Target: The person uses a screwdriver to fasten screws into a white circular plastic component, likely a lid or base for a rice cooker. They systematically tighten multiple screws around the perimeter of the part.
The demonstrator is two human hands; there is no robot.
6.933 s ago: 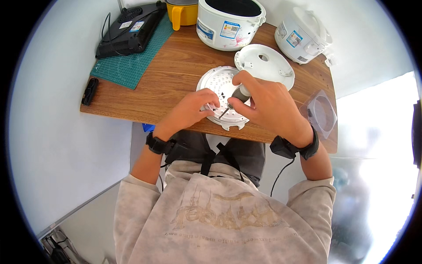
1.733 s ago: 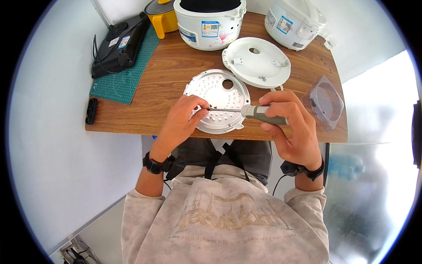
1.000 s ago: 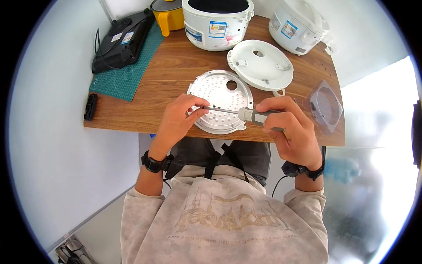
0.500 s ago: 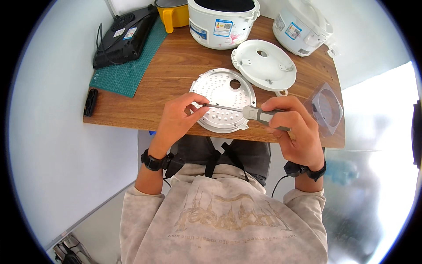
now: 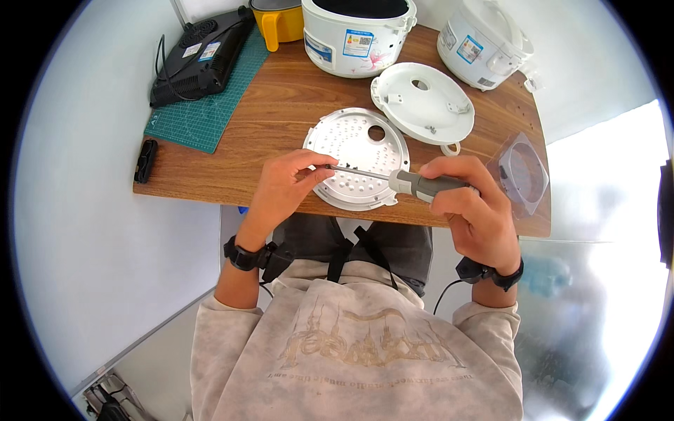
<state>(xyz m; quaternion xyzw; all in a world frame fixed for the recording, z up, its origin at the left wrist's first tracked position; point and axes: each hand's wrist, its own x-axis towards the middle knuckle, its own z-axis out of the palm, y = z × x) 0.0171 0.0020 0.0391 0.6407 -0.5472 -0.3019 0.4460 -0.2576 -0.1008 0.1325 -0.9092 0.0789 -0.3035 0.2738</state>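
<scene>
My right hand (image 5: 477,210) holds a screwdriver (image 5: 414,184) by its grey handle, thumb and fingers around it. The thin metal shaft points left, nearly level, above a round silver metal plate (image 5: 337,140) with many small dimples and one large hole. At the shaft's tip the thumb and fingers of my left hand (image 5: 284,184) pinch together; a small dark bit shows there, too small to name. A few tiny dark specks, perhaps screws, lie on the plate just behind the shaft. Beyond the plate is a round white lid part (image 5: 425,105) with small loose pieces in it.
A white rice cooker body (image 5: 358,42) and another cooker (image 5: 484,45) stand at the back, beside a yellow pot (image 5: 284,27). A black appliance (image 5: 203,59) rests on a green cutting mat (image 5: 189,126). A clear plastic container (image 5: 521,172) sits right, a black object (image 5: 145,161) left.
My right hand's grip on the screwdriver handle has shifted, and the hand sits slightly farther right. My left fingertips have drawn closer together at the shaft's tip. The plate stays in place.
</scene>
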